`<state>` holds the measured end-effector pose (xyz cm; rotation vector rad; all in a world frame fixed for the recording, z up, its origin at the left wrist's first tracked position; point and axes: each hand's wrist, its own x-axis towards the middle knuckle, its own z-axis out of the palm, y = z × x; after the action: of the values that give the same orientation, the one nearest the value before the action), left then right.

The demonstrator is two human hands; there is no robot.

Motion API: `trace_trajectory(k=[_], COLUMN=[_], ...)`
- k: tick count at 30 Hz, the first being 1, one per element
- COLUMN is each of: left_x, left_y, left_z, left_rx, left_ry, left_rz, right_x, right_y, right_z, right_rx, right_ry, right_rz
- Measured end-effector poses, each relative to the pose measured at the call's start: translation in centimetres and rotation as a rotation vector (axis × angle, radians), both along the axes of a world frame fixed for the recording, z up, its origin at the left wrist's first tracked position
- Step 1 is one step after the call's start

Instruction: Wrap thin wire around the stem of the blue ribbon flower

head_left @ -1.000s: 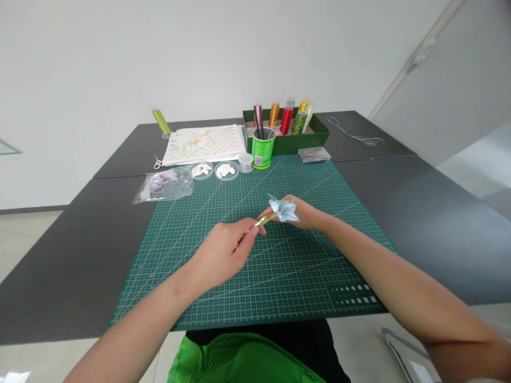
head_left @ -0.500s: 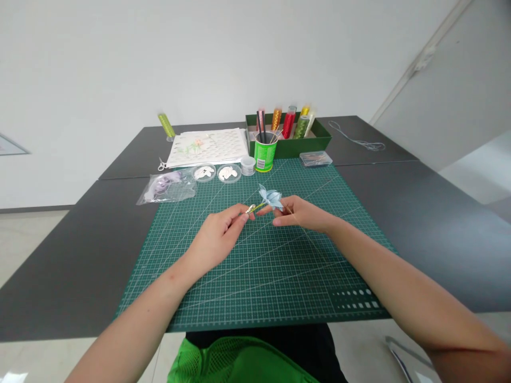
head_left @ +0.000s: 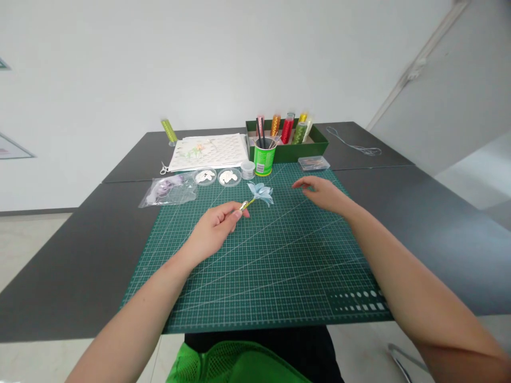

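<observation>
My left hand (head_left: 217,223) pinches the stem of a pale blue artificial flower (head_left: 261,192) between thumb and fingers. A small shiny metal clip (head_left: 244,206) sits on the stem at my fingertips. The petals point right and stand above the green cutting mat (head_left: 255,276). To the right, apart from the flower, my right hand (head_left: 319,192) hovers over the mat with its fingers loosely bent and apart. Nothing shows in it.
A green can (head_left: 264,161) of thin tools stands before a dark green box (head_left: 287,155) with thread spools. Clear dishes (head_left: 229,184) of white pieces, a plastic bag (head_left: 170,190), paper sheets (head_left: 215,151), scissors (head_left: 164,168) and a clear case (head_left: 313,164) line the back.
My right hand has left the flower and moved right and up; the thin line seen by its fingers no longer shows. My left hand has shifted slightly left with the flower.
</observation>
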<state>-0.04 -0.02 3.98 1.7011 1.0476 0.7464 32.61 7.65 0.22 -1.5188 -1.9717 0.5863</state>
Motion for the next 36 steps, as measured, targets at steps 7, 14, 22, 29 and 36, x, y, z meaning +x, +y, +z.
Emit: trace_trajectory(k=[7, 14, 22, 29, 36], left_x=[0.3, 1.7, 3.5, 3.4, 3.3], left_y=[-0.1, -1.2, -2.6, -2.6, -2.7], left_z=[-0.3, -1.2, -2.4, -2.7, -2.6], left_rx=[0.009, 0.107, 0.152, 0.184, 0.202], left_ry=[-0.062, -0.035, -0.040, 0.010, 0.069], left_rz=[0.051, 0.085, 0.087, 0.053, 0.055], right_x=[-4.6, -13.0, -13.8, -13.3, -12.7], right_y=[-2.4, -8.7, -9.6, -9.9, -9.7], right_z=[0.1, -0.9, -0.7, -0.5, -0.9], right_rx=[0.205, -0.312, -0.116, 0.035, 0.062], right_ry=[0.230, 1.071, 1.062, 0.794, 0.608], right_rz=[0.035, 0.312, 0.049, 0.020, 0.013])
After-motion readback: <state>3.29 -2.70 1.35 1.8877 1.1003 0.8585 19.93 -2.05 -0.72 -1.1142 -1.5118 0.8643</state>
